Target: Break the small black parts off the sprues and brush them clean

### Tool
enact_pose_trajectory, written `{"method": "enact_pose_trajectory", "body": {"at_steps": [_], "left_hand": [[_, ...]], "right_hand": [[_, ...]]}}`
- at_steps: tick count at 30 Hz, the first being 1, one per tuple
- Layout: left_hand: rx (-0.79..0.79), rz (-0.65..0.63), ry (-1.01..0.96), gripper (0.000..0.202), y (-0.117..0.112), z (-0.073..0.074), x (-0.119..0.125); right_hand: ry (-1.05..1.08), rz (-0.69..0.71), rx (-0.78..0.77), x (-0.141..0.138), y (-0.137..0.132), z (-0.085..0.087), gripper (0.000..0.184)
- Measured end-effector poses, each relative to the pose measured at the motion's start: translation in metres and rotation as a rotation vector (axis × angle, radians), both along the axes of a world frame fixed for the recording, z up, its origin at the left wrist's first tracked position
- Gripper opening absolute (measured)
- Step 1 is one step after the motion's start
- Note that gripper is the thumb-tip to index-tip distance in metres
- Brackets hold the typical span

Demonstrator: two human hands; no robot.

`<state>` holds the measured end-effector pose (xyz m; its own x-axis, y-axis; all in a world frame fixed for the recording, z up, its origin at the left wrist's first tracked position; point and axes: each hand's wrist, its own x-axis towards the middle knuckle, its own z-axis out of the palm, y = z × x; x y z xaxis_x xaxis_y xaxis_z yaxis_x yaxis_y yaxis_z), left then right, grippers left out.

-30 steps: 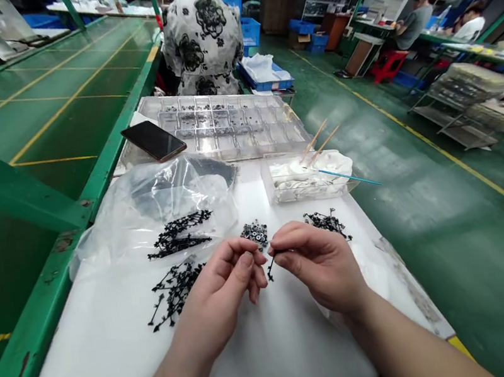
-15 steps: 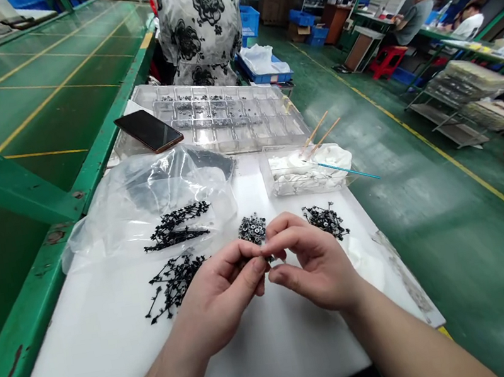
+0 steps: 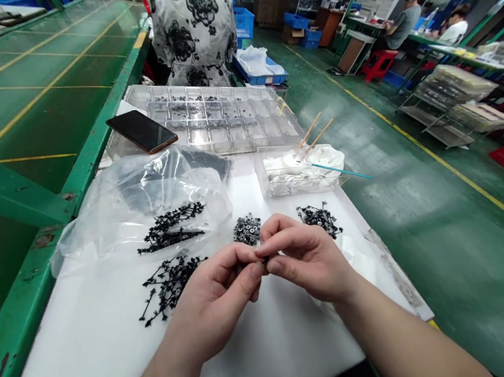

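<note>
My left hand (image 3: 216, 299) and my right hand (image 3: 304, 263) meet above the white work surface (image 3: 279, 362), fingertips pinched together on a small black plastic piece (image 3: 264, 260) that is almost hidden. Just beyond them lies a small heap of black and silver rings (image 3: 247, 230). Black branched sprue parts sit to the left (image 3: 171, 288), on a clear plastic bag (image 3: 139, 200) (image 3: 167, 230), and to the right (image 3: 319, 219).
A clear compartment tray (image 3: 216, 117) holding small parts and a dark smartphone (image 3: 141, 131) stand beyond. To the right is a clear box (image 3: 300, 171) with white cloth and sticks. A person in a floral top (image 3: 194, 38) sits ahead. A green bench runs along the left.
One second ago my hands were slightly apart, with the black piece visible in my right fingers. Now the fingertips of both hands are pressed together over it. The view has shifted slightly.
</note>
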<state>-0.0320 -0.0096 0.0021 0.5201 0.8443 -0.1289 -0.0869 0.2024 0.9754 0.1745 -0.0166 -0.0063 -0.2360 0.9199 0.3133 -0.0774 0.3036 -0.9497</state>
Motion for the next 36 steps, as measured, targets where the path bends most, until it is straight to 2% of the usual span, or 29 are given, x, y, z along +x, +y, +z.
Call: {"method": "enact_pose_trajectory", "body": {"at_steps": [2,3,6,8,10,11,12,15,17,18,22,30,36], "left_hand": [[-0.001,0.020,-0.002,0.029,0.000,0.001,0.001],[-0.010,0.030,-0.004,0.031,-0.001,0.000,0.001],[-0.056,0.065,-0.003,0.035,-0.003,0.000,0.002],[-0.084,0.106,-0.002,0.037,-0.004,-0.001,0.003],[-0.119,0.153,0.002,0.037,-0.005,-0.003,0.003],[-0.131,0.164,0.006,0.038,-0.005,-0.004,0.003],[-0.136,0.169,0.011,0.038,-0.005,-0.006,0.003],[-0.122,0.158,0.031,0.039,-0.004,-0.013,0.000],[-0.124,0.162,0.042,0.037,-0.004,-0.018,-0.002],[-0.126,0.168,0.043,0.036,-0.004,-0.020,-0.002],[-0.111,0.174,0.041,0.035,-0.003,-0.023,-0.003],[-0.140,0.239,0.074,0.044,-0.004,-0.014,0.003],[-0.126,0.220,0.093,0.042,-0.006,-0.014,0.002]], "right_hand": [[0.055,-0.056,0.014,0.005,-0.001,0.014,0.025],[0.098,-0.132,0.023,0.010,-0.001,0.026,0.024],[0.240,-0.488,0.151,0.038,0.002,0.071,0.013],[0.298,-0.752,0.312,0.062,0.006,0.090,0.011],[0.343,-1.075,0.352,0.087,0.014,0.086,0.019],[0.390,-1.249,0.264,0.098,0.018,0.075,0.027],[0.419,-1.304,0.176,0.108,0.023,0.061,0.032],[0.495,-1.293,-0.098,0.130,0.038,0.013,0.041],[0.552,-1.223,-0.254,0.138,0.046,-0.008,0.044],[0.579,-1.191,-0.307,0.140,0.049,-0.014,0.044],[0.650,-1.115,-0.361,0.144,0.057,-0.012,0.043],[0.646,-1.100,-0.205,0.136,0.055,-0.006,0.057],[0.594,-1.097,-0.157,0.129,0.059,-0.007,0.058]]}}
